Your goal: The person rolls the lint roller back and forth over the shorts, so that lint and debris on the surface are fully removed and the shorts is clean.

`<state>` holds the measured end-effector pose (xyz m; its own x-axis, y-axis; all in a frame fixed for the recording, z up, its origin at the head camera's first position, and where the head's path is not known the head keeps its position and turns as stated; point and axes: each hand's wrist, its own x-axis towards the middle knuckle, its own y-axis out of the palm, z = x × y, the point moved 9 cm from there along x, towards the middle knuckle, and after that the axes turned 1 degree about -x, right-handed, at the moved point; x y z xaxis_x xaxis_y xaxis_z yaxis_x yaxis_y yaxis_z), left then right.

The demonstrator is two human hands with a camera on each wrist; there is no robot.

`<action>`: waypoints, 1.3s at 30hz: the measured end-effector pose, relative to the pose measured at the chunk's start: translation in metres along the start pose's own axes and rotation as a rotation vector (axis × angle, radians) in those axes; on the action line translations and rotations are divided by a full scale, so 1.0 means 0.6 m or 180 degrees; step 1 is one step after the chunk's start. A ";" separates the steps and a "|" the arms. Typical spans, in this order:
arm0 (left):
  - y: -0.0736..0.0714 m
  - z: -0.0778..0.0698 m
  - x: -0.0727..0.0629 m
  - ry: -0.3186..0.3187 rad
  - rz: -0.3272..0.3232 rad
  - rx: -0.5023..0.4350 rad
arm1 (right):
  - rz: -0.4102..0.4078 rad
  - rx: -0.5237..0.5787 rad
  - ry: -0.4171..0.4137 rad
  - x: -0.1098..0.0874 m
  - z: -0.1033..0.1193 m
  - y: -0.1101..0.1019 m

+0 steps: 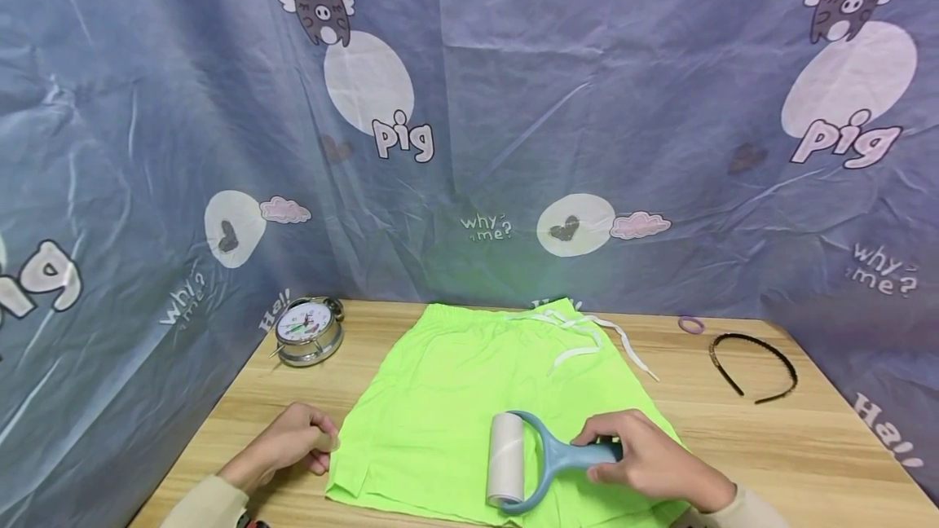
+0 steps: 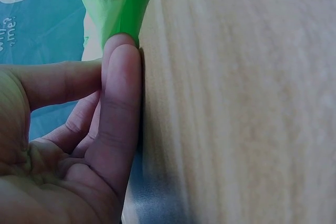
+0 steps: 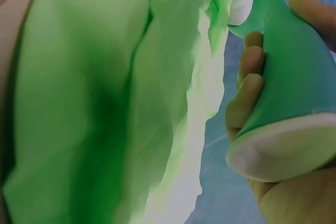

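Bright green shorts (image 1: 440, 398) lie spread on the wooden table, waistband to the back, with white drawstrings (image 1: 587, 332) loose at the top. My left hand (image 1: 297, 440) pinches the left edge of the shorts near a leg hem; in the left wrist view, thumb and fingertips meet on the green cloth (image 2: 113, 3). My right hand (image 1: 649, 461) grips the blue handle of a lint roller (image 1: 506, 459), whose white cylinder lies over the lower middle of the shorts. Fingers wrap round the handle (image 3: 294, 72) in the right wrist view. Whether the cylinder touches the cloth I cannot tell.
A silver alarm clock (image 1: 308, 332) stands at the back left of the table (image 1: 763, 446). At the back right are a purple hair tie (image 1: 691, 324) and a black headband (image 1: 788, 365). A blue printed curtain (image 1: 513, 104) hangs behind and at both sides.
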<state>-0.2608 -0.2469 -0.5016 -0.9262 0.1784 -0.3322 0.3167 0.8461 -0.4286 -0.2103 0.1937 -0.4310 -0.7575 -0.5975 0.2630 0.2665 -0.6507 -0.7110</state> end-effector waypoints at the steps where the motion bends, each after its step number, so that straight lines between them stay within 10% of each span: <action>1: 0.001 0.000 0.001 0.0007 0.0013 0.0004 | 0.0018 0.0028 0.0008 -0.002 -0.002 -0.001; 39: -0.001 0.003 0.003 0.0008 0.0029 0.0042 | 0.0134 0.0141 0.0440 -0.100 -0.053 -0.075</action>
<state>-0.2623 -0.2478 -0.5037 -0.9238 0.1873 -0.3341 0.3277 0.8378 -0.4366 -0.1957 0.2737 -0.4357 -0.8192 -0.5564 0.1391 0.3234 -0.6483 -0.6893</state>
